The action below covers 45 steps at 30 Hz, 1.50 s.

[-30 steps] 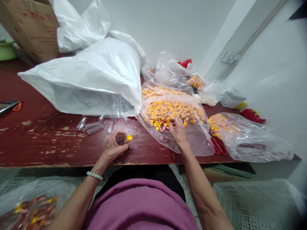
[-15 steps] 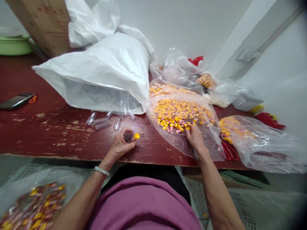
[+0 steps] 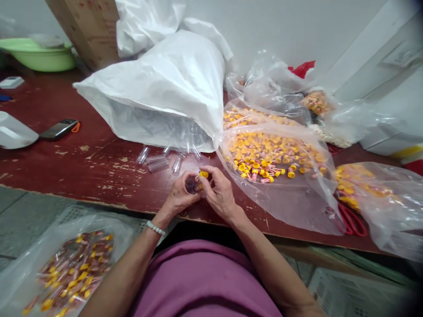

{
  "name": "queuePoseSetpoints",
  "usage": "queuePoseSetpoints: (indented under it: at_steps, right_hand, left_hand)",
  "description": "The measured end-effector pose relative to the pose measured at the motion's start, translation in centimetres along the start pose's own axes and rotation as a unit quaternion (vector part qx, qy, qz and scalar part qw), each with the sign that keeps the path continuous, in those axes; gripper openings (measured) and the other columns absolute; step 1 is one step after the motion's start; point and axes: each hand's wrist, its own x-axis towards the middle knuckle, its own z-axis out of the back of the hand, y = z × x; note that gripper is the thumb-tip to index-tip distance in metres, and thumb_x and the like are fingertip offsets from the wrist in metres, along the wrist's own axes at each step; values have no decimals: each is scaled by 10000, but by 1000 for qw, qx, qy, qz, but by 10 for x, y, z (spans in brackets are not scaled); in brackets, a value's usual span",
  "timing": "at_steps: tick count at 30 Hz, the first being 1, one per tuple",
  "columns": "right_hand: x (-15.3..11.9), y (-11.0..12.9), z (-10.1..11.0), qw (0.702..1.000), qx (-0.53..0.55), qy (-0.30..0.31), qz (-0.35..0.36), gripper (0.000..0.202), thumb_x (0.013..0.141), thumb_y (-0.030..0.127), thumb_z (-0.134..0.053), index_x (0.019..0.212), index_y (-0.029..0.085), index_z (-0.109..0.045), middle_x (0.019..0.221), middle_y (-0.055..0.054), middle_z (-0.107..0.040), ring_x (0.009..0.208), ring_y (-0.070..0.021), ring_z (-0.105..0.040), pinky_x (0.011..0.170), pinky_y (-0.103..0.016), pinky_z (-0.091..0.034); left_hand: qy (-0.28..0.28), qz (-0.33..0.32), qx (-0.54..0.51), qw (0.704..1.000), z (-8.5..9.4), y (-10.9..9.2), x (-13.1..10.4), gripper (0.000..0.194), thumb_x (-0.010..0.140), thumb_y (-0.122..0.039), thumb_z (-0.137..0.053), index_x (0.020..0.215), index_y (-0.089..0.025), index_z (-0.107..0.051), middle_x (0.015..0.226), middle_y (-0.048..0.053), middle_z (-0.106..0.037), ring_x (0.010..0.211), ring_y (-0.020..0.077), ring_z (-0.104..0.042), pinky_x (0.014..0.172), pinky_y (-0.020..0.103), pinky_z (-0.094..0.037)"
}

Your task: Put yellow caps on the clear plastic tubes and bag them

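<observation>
My left hand [image 3: 180,194] is wrapped round a few clear plastic tubes [image 3: 190,185], their open ends facing up. One of them bears a yellow cap with a red-and-white printed body. My right hand [image 3: 220,193] pinches another yellow cap [image 3: 204,174] between thumb and forefinger, right at the tubes' ends. Whether it sits inside a tube I cannot tell. Just beyond my hands several loose clear tubes [image 3: 157,164] lie before the mouth of a white sack [image 3: 172,75]. To the right spreads a clear plastic bag [image 3: 264,207] with many yellow caps [image 3: 261,152].
Left on the dark red table [image 3: 49,171] lie a phone-like device [image 3: 59,129] and a white container [image 3: 15,132]. A green basin [image 3: 49,58] stands behind. Another bag of yellow caps [image 3: 360,180] is at right. Below the table edge, a bag holds capped tubes [image 3: 76,268].
My right hand has come from the cap pile to my left hand, bringing a yellow cap to the tubes. The camera view has swung left.
</observation>
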Motion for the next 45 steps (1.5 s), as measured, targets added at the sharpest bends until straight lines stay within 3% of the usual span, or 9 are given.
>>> queuePoseSetpoints:
  at_steps: [7, 13, 16, 20, 24, 28, 34, 39, 45]
  right_hand:
    - [-5, -10, 3, 999, -49, 9, 14, 227, 892, 200, -443, 1094, 210, -547, 1247, -110, -501, 1185, -211, -469, 982, -418, -407]
    - [-10, 2, 6, 984, -126, 121, 46, 244, 873, 257, -506, 1101, 223, -585, 1301, -91, -482, 1109, -213, -496, 968, -402, -412]
    - [-5, 1, 31, 989, -122, 61, 50, 240, 869, 221, -491, 1091, 223, -582, 1261, -88, -506, 1115, -196, -501, 958, -369, -425]
    - [-4, -41, 93, 967, -240, -63, -54, 230, 846, 133, -429, 964, 181, -620, 943, -86, -611, 932, -205, -551, 832, -360, -460]
    - [-23, -107, 143, 907, -389, 14, -159, 160, 793, 193, -520, 869, 161, -658, 936, -122, -618, 942, -261, -535, 856, -424, -421]
    - [-40, -134, 158, 915, -365, 66, -160, 187, 812, 273, -519, 878, 159, -652, 892, -116, -646, 898, -257, -562, 828, -415, -430]
    - [-23, -61, 125, 972, -152, -68, -167, 269, 857, 411, -523, 981, 186, -601, 852, -54, -665, 739, -174, -612, 685, -309, -487]
    - [0, 4, 54, 990, -81, 110, 35, 134, 899, 268, -510, 940, 217, -626, 911, -44, -632, 844, -148, -603, 773, -279, -494]
    - [7, 8, 13, 967, -130, 196, 98, 129, 867, 237, -567, 985, 221, -616, 989, -60, -629, 948, -195, -564, 852, -346, -488]
  left_hand:
    - [18, 3, -13, 1000, 2, 2, 0, 370, 595, -124, -664, 938, -168, -534, 810, -4, -623, 729, 132, -596, 673, 230, -481]
    - [6, 4, -1, 1000, 4, 3, 1, 352, 591, -208, -705, 905, -172, -552, 814, 9, -619, 726, 146, -589, 663, 251, -480]
    - [5, 17, -5, 1000, 2, -4, 2, 286, 584, -182, -683, 830, -176, -537, 714, -12, -598, 643, 133, -576, 594, 237, -471]
    - [-10, 39, -11, 999, -1, -9, 2, 271, 572, -161, -672, 794, -176, -517, 665, -29, -582, 612, 118, -574, 571, 218, -465]
    - [-8, 33, -15, 999, -3, -3, 1, 298, 572, -162, -676, 823, -175, -516, 688, -33, -588, 622, 109, -581, 577, 205, -464]
    - [-3, 40, -13, 999, -5, 4, 1, 325, 580, -163, -673, 859, -177, -508, 712, -33, -585, 626, 101, -573, 568, 195, -453]
    - [-4, 38, 2, 999, -5, 8, 0, 321, 582, -157, -668, 866, -182, -519, 724, -37, -578, 641, 100, -569, 580, 191, -446]
    - [10, 19, 19, 1000, -1, 5, 0, 326, 594, -161, -662, 886, -175, -519, 739, -29, -585, 666, 115, -566, 612, 209, -448]
    - [16, -11, 22, 1000, 3, 8, 1, 379, 600, -239, -688, 944, -168, -549, 862, 11, -623, 770, 158, -576, 700, 256, -465]
